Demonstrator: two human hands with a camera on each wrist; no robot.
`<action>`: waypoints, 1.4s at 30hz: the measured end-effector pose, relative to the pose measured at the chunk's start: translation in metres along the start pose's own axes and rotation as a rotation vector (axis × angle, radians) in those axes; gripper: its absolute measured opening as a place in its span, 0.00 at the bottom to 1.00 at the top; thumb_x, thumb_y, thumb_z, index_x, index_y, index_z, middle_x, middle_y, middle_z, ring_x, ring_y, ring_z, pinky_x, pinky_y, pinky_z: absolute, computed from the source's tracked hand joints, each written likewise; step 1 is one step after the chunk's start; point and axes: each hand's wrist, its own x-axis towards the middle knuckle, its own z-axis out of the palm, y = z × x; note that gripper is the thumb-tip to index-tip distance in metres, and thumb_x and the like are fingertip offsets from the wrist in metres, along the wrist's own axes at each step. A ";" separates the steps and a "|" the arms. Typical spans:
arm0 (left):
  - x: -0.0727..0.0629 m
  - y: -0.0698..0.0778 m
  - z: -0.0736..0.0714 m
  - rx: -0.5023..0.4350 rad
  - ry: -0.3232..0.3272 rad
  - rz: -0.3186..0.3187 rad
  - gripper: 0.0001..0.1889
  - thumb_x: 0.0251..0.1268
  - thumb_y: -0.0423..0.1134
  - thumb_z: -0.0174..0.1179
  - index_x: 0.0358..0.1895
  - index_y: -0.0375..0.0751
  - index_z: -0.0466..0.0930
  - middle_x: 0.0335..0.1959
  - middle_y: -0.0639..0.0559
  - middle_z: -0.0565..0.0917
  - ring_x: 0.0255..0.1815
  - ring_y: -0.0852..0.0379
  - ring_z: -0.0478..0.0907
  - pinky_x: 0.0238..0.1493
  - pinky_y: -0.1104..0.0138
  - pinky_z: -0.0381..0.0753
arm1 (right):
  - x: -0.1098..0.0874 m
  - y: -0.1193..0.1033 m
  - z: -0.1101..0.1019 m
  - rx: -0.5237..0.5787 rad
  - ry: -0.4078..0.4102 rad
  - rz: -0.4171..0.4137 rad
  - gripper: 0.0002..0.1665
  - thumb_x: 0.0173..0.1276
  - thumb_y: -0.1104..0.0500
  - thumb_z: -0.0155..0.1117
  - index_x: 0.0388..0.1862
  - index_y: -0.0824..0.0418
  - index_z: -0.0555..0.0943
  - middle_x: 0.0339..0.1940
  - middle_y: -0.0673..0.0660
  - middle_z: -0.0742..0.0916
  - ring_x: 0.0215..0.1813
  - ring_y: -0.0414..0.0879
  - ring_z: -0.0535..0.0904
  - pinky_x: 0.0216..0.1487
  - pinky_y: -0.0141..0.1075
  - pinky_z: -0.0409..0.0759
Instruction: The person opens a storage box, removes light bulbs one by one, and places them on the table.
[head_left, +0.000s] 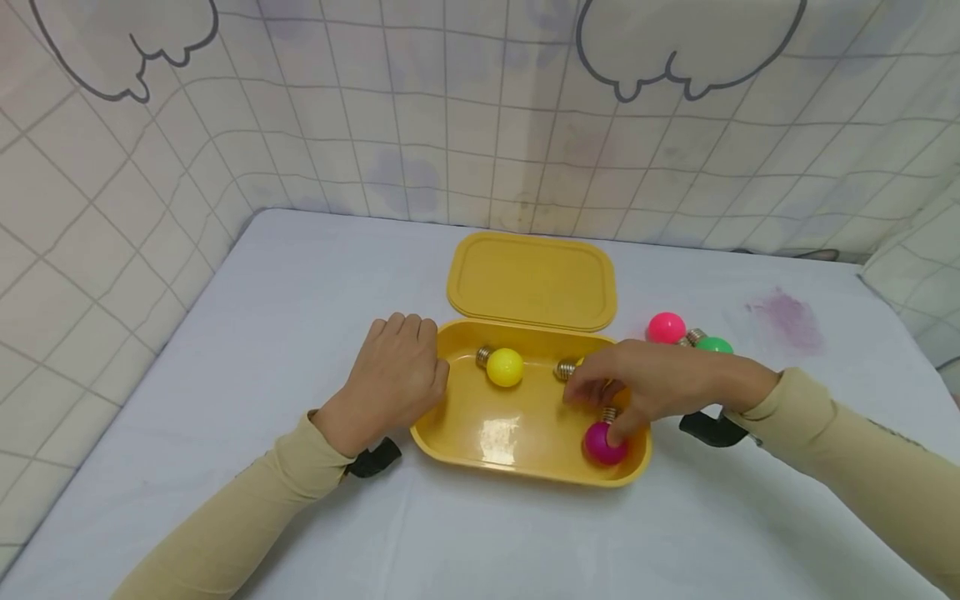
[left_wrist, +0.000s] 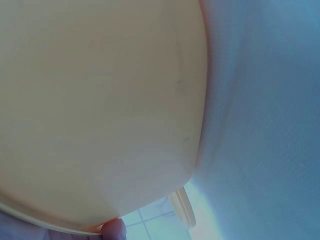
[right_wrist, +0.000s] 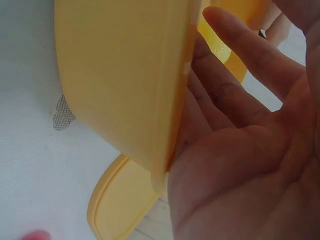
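My left hand (head_left: 393,367) grips the left end of a yellow plastic box (head_left: 517,473), its fingertips at the rim in the left wrist view. Over the box's right end reaches my right hand (head_left: 652,379), fingers loosely bent and spread. Its thumb overlaps a magenta light bulb (head_left: 600,448) lying in the front right corner. Toward the back left of the box lies a yellow bulb (head_left: 506,367) with a metal screw base. Another bulb (head_left: 564,372) shows its screw base beside the right fingers, mostly hidden by them. In the right wrist view, the palm is beside the box's outer wall.
Just behind the box a flat yellow lid (head_left: 532,281) lies on the white-covered table (head_left: 337,267). To the right, past my right hand, are a pink bulb (head_left: 666,327) and a green bulb (head_left: 714,344). A grid-patterned curtain (head_left: 480,117) hangs along the back.
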 end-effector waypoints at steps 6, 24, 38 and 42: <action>-0.001 0.000 0.001 0.000 0.034 0.009 0.11 0.68 0.40 0.50 0.29 0.37 0.66 0.24 0.48 0.64 0.29 0.49 0.61 0.35 0.63 0.54 | 0.003 -0.006 0.001 -0.010 -0.068 0.048 0.28 0.59 0.50 0.79 0.59 0.48 0.82 0.50 0.46 0.86 0.52 0.43 0.80 0.56 0.35 0.82; -0.001 0.001 0.001 -0.015 0.044 0.015 0.11 0.68 0.39 0.50 0.29 0.37 0.65 0.24 0.48 0.64 0.29 0.49 0.60 0.35 0.63 0.54 | 0.012 -0.018 -0.001 0.045 -0.289 0.120 0.29 0.58 0.57 0.79 0.58 0.42 0.81 0.46 0.44 0.85 0.49 0.38 0.82 0.53 0.31 0.82; -0.001 0.001 0.002 -0.020 0.049 0.017 0.11 0.67 0.39 0.51 0.28 0.38 0.65 0.23 0.48 0.63 0.28 0.49 0.60 0.34 0.63 0.53 | 0.022 -0.016 0.001 0.051 -0.331 0.112 0.23 0.58 0.58 0.79 0.49 0.42 0.81 0.46 0.42 0.85 0.54 0.40 0.79 0.54 0.31 0.82; 0.000 0.001 0.002 -0.020 0.049 0.017 0.11 0.67 0.39 0.51 0.28 0.38 0.65 0.23 0.48 0.63 0.28 0.49 0.60 0.34 0.63 0.53 | 0.023 -0.014 0.002 0.069 -0.319 0.098 0.22 0.59 0.55 0.79 0.51 0.42 0.81 0.47 0.42 0.85 0.54 0.39 0.80 0.54 0.30 0.82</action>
